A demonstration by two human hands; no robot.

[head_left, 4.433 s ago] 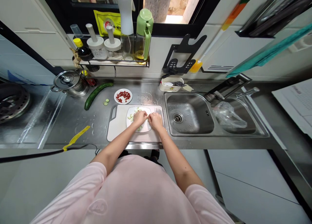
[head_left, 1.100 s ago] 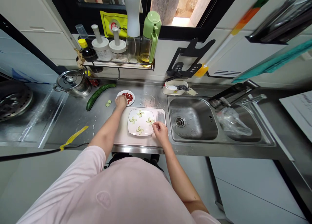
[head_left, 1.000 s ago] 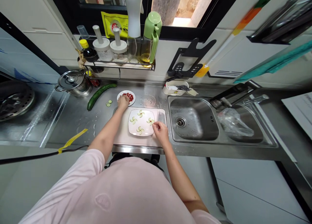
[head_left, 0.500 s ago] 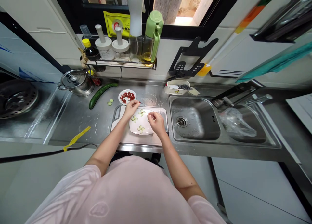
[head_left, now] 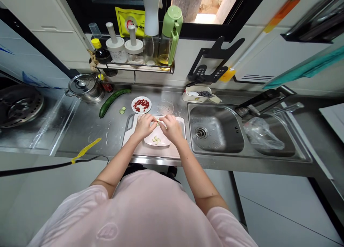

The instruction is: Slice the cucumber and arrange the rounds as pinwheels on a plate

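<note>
On a white cutting board [head_left: 129,141] stands a white plate [head_left: 161,143]. Thin green-edged cucumber slices form a pinwheel [head_left: 156,141] on its near part; the farther pinwheels are mostly covered by my hands. My left hand [head_left: 145,126] is over the plate's far left, its fingers bent and closed at the tips. From the right, my right hand [head_left: 171,128] meets it, thumb and index finger closed near the left fingertips. A tiny reddish spot shows between them, too small to name. Beyond the board lies a small white dish [head_left: 141,112] of chopped red bits.
A whole cucumber [head_left: 110,101] and a few cut slices [head_left: 122,110] lie left of the dish, near a lidded steel pot [head_left: 85,89]. To the right is a steel sink [head_left: 215,132]. A bottle rack [head_left: 137,67] hangs above the counter.
My left hand has moved from near the red-bit dish down and right over the plate. My right hand has shifted slightly left, so the fingertips nearly meet. The view has tilted a little.
</note>
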